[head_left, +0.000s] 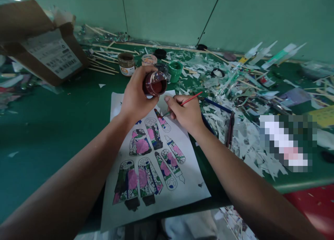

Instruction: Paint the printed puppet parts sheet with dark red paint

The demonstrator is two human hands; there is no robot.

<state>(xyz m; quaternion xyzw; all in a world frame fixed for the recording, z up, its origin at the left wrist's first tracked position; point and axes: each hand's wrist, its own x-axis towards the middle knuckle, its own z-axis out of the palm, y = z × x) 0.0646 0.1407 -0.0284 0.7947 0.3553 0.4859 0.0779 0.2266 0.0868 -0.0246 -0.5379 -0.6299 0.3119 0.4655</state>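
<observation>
My left hand (137, 97) is wrapped round a jar of dark red paint (156, 84), tilted so its opening faces me. In my right hand (186, 113) is a thin paintbrush (192, 98) with a red handle, its tip close to the paper. Under both hands lies a white sheet of paper (180, 198) printed with outlined cut-out shapes. Many of these shapes are coloured pink, green, dark blue and black. The brush tip is beside a narrow shape (162, 121) near the top of the sheet.
Behind the jar stand a brown paint jar (126, 63), an orange one (149, 60) and a green one (175, 71). An open cardboard box (56, 54) stands at the left. Paper scraps (245, 146) cover the table's right side, with glue tubes (279, 57) behind.
</observation>
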